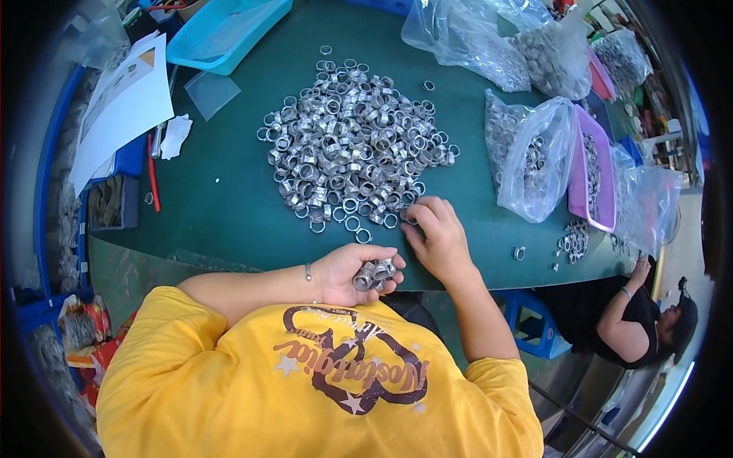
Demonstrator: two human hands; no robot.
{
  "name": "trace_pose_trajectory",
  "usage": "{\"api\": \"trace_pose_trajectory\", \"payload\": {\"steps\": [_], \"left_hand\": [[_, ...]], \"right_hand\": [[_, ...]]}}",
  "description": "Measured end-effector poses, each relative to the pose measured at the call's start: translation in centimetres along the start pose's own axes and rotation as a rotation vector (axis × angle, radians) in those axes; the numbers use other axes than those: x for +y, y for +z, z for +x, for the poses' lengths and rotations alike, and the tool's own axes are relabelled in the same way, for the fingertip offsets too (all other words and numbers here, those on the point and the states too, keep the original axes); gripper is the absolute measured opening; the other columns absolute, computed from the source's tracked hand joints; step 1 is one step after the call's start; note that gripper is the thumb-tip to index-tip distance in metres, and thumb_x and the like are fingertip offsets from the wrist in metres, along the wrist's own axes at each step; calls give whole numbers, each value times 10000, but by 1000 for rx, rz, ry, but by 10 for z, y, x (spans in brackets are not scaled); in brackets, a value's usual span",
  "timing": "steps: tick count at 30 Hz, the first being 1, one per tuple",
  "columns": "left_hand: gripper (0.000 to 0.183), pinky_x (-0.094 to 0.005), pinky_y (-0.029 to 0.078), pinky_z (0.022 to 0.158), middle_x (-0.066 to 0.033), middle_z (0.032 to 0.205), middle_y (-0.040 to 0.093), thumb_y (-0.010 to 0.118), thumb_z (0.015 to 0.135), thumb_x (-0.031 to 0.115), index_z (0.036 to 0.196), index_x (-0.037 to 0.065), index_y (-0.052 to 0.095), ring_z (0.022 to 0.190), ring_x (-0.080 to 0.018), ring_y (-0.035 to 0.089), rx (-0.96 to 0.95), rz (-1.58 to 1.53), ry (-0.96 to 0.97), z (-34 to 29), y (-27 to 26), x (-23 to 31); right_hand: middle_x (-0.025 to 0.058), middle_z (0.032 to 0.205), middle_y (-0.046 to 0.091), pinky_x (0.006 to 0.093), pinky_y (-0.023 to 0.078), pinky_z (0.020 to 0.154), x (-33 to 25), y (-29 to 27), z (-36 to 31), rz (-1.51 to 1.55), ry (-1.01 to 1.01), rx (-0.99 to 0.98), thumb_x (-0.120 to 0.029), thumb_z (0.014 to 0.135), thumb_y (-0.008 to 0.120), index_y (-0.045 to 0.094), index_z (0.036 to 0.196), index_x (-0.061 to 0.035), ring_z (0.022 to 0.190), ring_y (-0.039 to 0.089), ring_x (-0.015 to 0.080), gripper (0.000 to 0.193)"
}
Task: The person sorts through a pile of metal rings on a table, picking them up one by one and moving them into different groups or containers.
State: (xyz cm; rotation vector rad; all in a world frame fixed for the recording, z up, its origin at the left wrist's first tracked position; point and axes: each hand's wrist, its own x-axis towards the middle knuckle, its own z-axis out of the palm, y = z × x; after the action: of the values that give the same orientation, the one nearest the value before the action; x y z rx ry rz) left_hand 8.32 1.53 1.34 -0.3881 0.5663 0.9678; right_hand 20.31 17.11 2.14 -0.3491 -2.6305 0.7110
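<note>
A large heap of silver metal rings (351, 137) lies on the green table. Just in front of the table's near edge, my left hand (347, 276) is cupped, palm up, with several metal rings (373, 275) gathered in its curled fingers. My right hand (439, 238) reaches over the table to the heap's near right edge. Its thumb and index finger are closed at a metal ring (410, 217), which the fingers partly cover. A few loose rings (363, 236) lie flat between the heap and my left hand.
Clear plastic bags of rings (531, 160) and a purple basket (594, 172) stand on the right. A turquoise basket (221, 34), a paper sheet (126, 114) and a red stick (154, 174) are on the left. Another person (634, 313) sits at the right, near a blue stool (538, 324).
</note>
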Motion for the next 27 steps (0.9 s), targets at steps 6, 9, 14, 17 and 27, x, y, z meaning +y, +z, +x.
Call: {"api": "trace_pose_trajectory", "payload": {"steps": [6,9,14,17,27], "left_hand": [[278,-251,462,487,-88,920,632,505,948,321,1000,67,603,782,-180,636,-16,9,33,-3,-5,-2],[293,-266,482,505,-107,942,636,488,953,324,1007,59,602,816,-204,647,-4,-23,53,-5,1,-2],[275,-288,505,523,-123,961,640,491,947,294,1006,51,605,831,-237,651,-149,-88,-19,2,-12,-2],[219,-304,517,558,-120,966,641,520,923,239,974,48,615,866,-246,646,-169,-66,-9,2,-16,-4],[391,-398,568,717,-152,1123,617,448,962,368,1156,54,575,1029,-290,624,-293,-115,29,8,-23,-7]], "right_hand": [[82,829,586,292,496,603,6,-7,-11,319,246,127,4,675,734,556,751,-22,752,589,204,195],[73,854,604,257,487,585,-5,-20,-5,673,160,-108,12,703,733,596,792,-16,741,585,155,166],[101,845,587,310,495,597,4,-1,14,224,303,117,-37,778,678,620,941,-13,698,594,192,175],[108,844,574,311,504,602,10,8,17,109,313,85,-4,766,653,613,970,-7,667,605,202,208],[84,972,601,231,512,653,-9,-27,4,709,182,-149,102,750,593,642,984,1,804,628,133,260]]}}
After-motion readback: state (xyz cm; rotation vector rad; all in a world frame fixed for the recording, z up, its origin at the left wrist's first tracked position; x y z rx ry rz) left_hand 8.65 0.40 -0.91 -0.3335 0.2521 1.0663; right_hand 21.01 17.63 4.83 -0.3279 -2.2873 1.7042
